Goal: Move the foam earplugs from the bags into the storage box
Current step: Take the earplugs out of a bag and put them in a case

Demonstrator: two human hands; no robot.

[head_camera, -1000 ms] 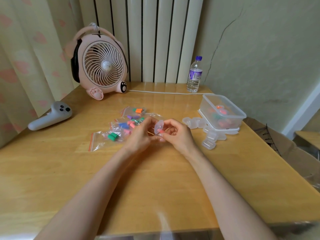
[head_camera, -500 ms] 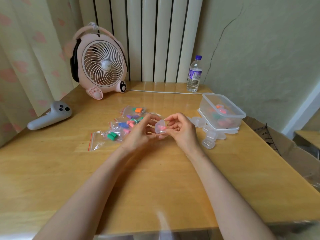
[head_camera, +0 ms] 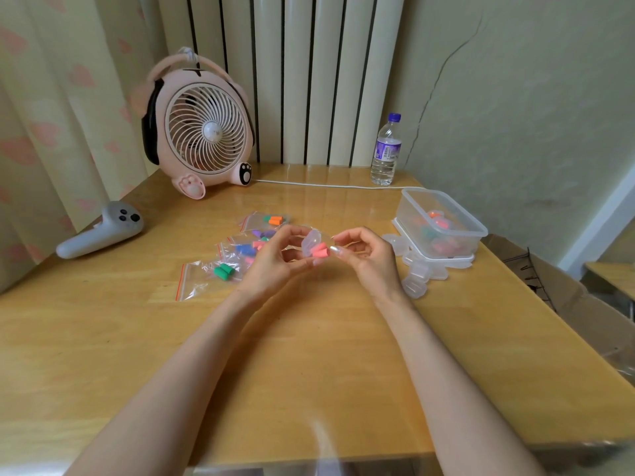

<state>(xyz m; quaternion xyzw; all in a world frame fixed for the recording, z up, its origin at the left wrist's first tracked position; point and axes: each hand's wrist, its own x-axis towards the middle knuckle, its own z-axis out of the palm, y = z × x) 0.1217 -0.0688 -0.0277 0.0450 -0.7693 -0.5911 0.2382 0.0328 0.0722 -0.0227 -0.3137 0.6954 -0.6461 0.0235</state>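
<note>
Bags [head_camera: 220, 269] of earplugs lie on the left. Our left hand [head_camera: 275, 261] pinches a small clear case [head_camera: 311, 243] holding pink plugs [head_camera: 321, 251]; our right hand [head_camera: 366, 255], fingers curled, grips nothing. Next, we judge: shut the case and carry it to the box [head_camera: 443, 223].

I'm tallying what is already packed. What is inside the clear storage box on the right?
Through the storage box wall, small clear cases holding pink, orange and green earplugs show. The frosted plastic blurs them, so their count and anything underneath cannot be made out.
</note>
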